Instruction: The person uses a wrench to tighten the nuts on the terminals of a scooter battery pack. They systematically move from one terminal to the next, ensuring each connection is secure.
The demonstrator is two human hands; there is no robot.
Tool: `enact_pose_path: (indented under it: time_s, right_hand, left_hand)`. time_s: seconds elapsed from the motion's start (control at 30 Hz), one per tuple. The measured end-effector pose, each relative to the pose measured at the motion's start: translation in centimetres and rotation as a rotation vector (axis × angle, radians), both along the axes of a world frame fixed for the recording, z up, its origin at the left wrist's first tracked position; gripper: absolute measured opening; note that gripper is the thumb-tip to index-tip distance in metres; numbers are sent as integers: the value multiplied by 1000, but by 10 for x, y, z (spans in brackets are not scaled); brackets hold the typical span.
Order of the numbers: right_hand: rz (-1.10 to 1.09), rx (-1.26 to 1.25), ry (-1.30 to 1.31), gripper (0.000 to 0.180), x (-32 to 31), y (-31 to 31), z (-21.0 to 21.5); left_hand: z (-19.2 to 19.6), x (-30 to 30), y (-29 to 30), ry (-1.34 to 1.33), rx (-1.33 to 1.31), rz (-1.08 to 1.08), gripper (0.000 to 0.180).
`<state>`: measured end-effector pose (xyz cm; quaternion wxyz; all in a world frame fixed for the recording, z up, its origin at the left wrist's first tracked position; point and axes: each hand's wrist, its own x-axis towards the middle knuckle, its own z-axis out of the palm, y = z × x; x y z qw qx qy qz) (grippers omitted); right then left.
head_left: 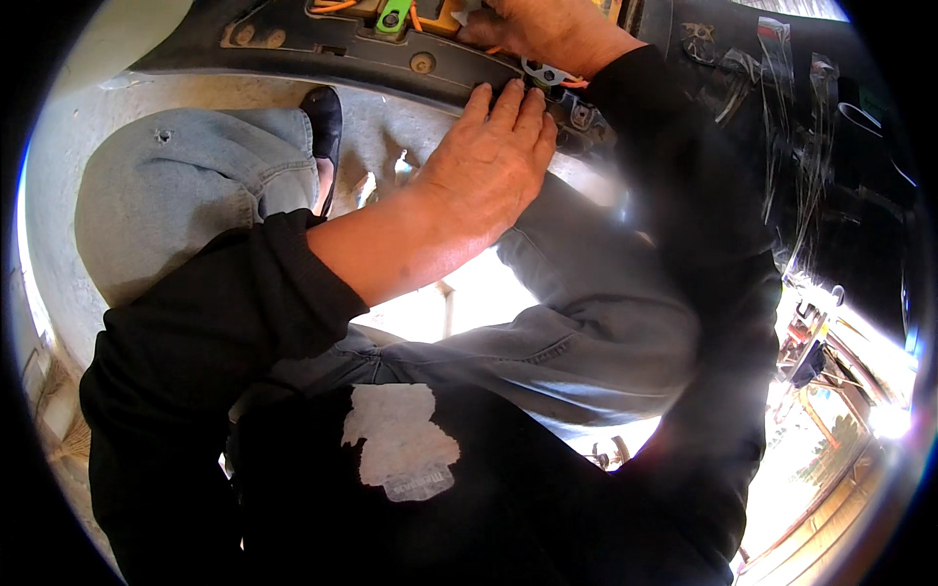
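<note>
A dark plastic panel [322, 49] runs across the top of the view. My left hand [493, 156] lies flat on its lower edge, fingers straight and close together, holding nothing. My right hand [542, 29] is higher up on the panel, fingers curled over a yellow part [442, 17] with a white bit beside it; the fingertips are partly hidden. Just under that hand sits a small metal bracket [547, 73] with an orange wire. A green clip [394, 15] and orange wires [332, 6] lie to the left of the yellow part.
A round fastener [422, 62] sits in the panel. My knees in grey jeans [186, 186] and a black shoe [324, 117] are over a concrete floor [78, 146]. Clear plastic wrapping [782, 59] covers dark parts at the right.
</note>
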<state>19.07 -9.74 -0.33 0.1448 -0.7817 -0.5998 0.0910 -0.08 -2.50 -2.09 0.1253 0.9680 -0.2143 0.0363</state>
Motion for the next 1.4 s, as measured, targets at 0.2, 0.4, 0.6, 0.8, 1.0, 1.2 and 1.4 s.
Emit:
enact_pose_path:
  time_s: [0.2,0.4,0.6,0.8,1.0,1.2,1.4]
  right_hand:
    - [-153,138,-110,37,7,2,16]
    - [-606,-1,154,38,13,-19,28]
    - [-585,82,54,40,13,-29,-2]
    - [-699,70,-21,44,9,-34,-3]
    - [-741,10,-98,45,10,-42,-9]
    - [-762,18,-127,43,5,-41,-10]
    - [-614,100,-240,42,9,-49,-25]
  left_hand:
    - [-4,0,0,-4,-6,-3,54]
    - [4,3,4,-12,-40,-50,57]
    - [-2,-1,4,19,-39,-2,61]
    - [-1,1,2,18,-34,-15,60]
    - [0,1,4,8,-8,-26,59]
    - [2,1,2,26,-1,-12,59]
    - [0,3,2,25,-19,-14,61]
